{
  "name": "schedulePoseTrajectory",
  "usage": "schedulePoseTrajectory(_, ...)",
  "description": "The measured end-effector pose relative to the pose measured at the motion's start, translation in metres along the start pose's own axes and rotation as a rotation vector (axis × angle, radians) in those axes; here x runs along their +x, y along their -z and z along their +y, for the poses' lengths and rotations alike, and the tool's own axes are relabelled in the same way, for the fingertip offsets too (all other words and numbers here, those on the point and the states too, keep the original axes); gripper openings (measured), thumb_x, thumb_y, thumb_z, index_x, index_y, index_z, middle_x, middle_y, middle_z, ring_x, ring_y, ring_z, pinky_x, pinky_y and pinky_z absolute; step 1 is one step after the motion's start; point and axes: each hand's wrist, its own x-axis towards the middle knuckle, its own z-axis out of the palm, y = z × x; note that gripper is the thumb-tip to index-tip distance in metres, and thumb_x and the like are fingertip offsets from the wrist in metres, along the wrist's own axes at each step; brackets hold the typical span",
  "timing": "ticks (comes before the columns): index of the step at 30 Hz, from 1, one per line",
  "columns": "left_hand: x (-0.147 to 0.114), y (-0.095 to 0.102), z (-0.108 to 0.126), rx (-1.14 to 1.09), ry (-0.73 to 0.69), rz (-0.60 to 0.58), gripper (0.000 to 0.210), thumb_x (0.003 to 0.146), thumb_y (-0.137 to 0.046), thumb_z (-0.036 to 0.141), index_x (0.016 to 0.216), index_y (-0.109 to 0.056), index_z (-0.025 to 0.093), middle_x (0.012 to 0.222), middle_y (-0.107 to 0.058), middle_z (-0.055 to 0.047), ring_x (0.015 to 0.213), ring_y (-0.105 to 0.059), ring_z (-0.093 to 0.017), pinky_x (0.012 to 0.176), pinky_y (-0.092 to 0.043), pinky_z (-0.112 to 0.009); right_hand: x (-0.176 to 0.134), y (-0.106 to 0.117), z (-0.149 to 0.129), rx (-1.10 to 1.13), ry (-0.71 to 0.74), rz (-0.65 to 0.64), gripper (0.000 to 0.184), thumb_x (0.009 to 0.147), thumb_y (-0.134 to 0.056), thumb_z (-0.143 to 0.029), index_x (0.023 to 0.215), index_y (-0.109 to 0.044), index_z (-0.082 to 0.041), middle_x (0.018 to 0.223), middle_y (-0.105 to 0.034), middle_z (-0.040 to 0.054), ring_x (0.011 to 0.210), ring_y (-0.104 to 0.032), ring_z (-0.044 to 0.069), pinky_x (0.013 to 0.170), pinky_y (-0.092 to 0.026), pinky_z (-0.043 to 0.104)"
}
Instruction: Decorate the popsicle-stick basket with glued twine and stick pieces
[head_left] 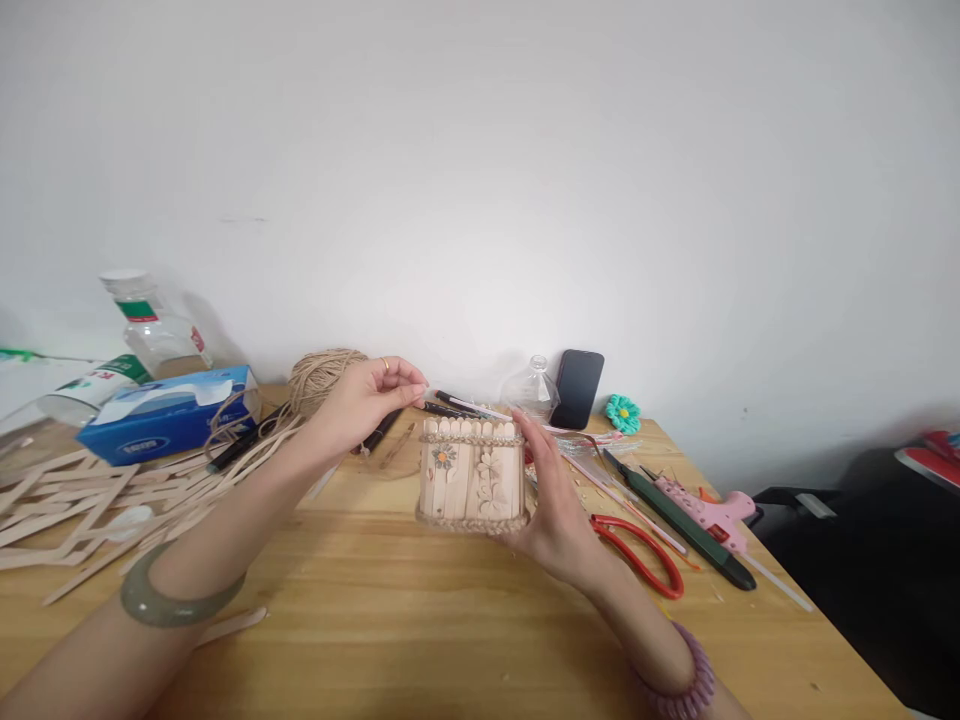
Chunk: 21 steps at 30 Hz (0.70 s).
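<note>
A small box of wooden craft sticks [461,480] stands upright in front of me, edged along its top and base with braided twine. On its near face are a painted-looking flower and pale flower shapes. My right hand [555,500] is closed around the box's right side, with the thumb low and the fingers near the top. Up and to the left of the box, my left hand [379,395] is raised with thumb and forefinger pinched together. Whatever is between those fingertips is too small to make out. Behind that hand sits a ball of twine [319,375].
Loose craft sticks [67,510] and a blue tissue box [172,415] lie left. Red-handled scissors [645,560], a dark green craft knife [690,530] and a pink glue gun [709,510] lie right. A phone [580,388] leans on the wall beside a glass bottle [536,390].
</note>
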Motion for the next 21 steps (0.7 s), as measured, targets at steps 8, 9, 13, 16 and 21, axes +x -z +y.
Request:
schedulePoseTrajectory(8, 0.002, 0.005, 0.003, 0.038, -0.031, 0.003, 0.022, 0.075, -0.059, 0.039, 0.079, -0.062, 0.018, 0.04, -0.043, 0.006, 0.048, -0.056, -0.015, 0.053, -0.044, -0.026, 0.002, 0.01, 0.018, 0.092, -0.114, 0.161, 0.097, 0.068, -0.075, -0.036, 0.143, -0.016, -0.025, 0.143, -0.03, 0.0164, 0.13, -0.035, 0.034, 0.101, -0.039, 0.053)
schedulePoseTrajectory(9, 0.003, 0.008, 0.003, 0.064, -0.036, 0.0, 0.022, 0.075, -0.059, 0.039, 0.079, -0.061, 0.018, 0.04, -0.044, 0.006, 0.048, -0.056, -0.015, 0.054, -0.044, -0.026, 0.003, 0.015, 0.021, 0.127, -0.172, 0.229, 0.097, 0.068, -0.075, -0.038, 0.143, -0.015, -0.026, 0.144, -0.029, 0.0158, 0.129, -0.037, 0.034, 0.101, -0.039, 0.054)
schedulePoseTrajectory(13, 0.006, 0.018, -0.003, 0.239, -0.047, -0.076, 0.021, 0.074, -0.059, 0.038, 0.08, -0.061, 0.018, 0.057, -0.064, -0.001, 0.055, -0.06, -0.016, 0.059, -0.046, -0.028, 0.007, 0.033, 0.029, 0.218, -0.331, 0.415, 0.103, 0.064, -0.077, -0.044, 0.143, -0.015, -0.026, 0.144, -0.028, 0.0159, 0.13, -0.034, 0.035, 0.101, -0.038, 0.057)
schedulePoseTrajectory(16, 0.005, 0.025, -0.019, 0.448, -0.055, -0.216, 0.015, 0.072, -0.059, 0.033, 0.078, -0.064, 0.02, 0.07, -0.071, -0.003, 0.066, -0.064, -0.019, 0.062, -0.046, -0.028, 0.009, 0.04, 0.029, 0.218, -0.36, 0.454, 0.106, 0.06, -0.079, -0.047, 0.143, -0.017, -0.024, 0.143, -0.026, 0.0172, 0.131, -0.032, 0.037, 0.101, -0.036, 0.059)
schedulePoseTrajectory(21, -0.003, 0.037, -0.05, 0.885, -0.122, -0.394, 0.019, 0.061, -0.058, 0.014, 0.073, -0.068, 0.025, 0.079, -0.071, -0.002, 0.082, -0.061, -0.024, 0.066, -0.041, -0.028, 0.009, 0.037, 0.028, 0.219, -0.357, 0.433, 0.105, 0.059, -0.079, -0.047, 0.142, -0.019, -0.024, 0.144, -0.027, 0.017, 0.131, -0.032, 0.037, 0.101, -0.036, 0.059)
